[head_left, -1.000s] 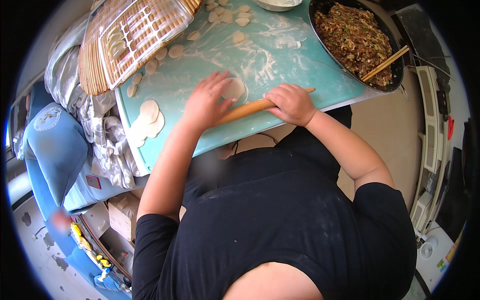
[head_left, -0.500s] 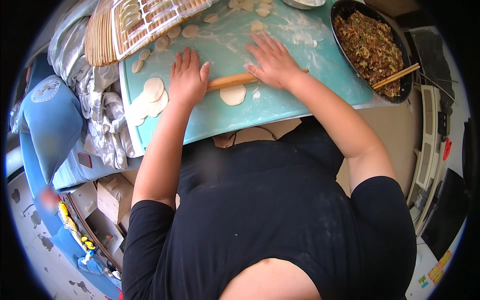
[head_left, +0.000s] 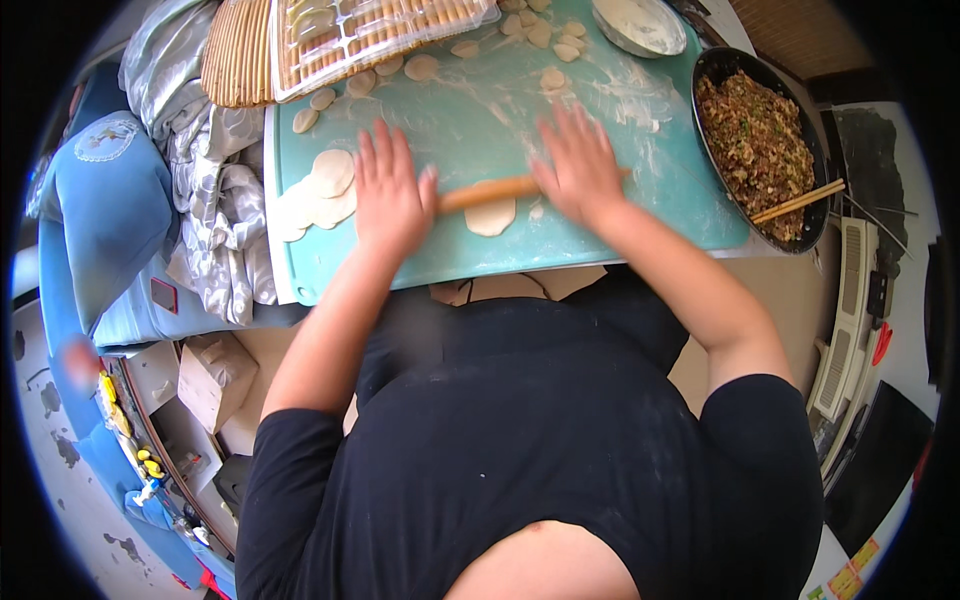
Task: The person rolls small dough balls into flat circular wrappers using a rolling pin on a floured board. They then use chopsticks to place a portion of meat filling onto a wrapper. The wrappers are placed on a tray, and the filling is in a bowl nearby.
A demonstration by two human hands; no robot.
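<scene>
My left hand (head_left: 393, 195) lies flat, fingers stretched out, on the left end of a wooden rolling pin (head_left: 490, 191). Toward the pin's other end, my right hand (head_left: 583, 172) rests the same way, its fingers spread and slightly blurred. Neither hand wraps round the pin. Beneath the pin's middle is a thin round dough wrapper (head_left: 491, 218), partly hidden by it. Left of my left hand, several rolled wrappers (head_left: 333, 175) overlap in a loose pile. All of this is on a floured turquoise board (head_left: 440, 262).
Small flattened dough pieces (head_left: 421, 68) are scattered along the board's far side. At the back left, a bamboo mat (head_left: 236, 55) bears a white tray (head_left: 372, 48). A metal bowl of flour (head_left: 640, 25) stands far right, near a black pan of minced filling (head_left: 760, 140) with chopsticks (head_left: 798, 201).
The whole view has shifted, bringing more of the flour bowl into sight. Both hands stay flat on the rolling pin, which still crosses the wrapper.
</scene>
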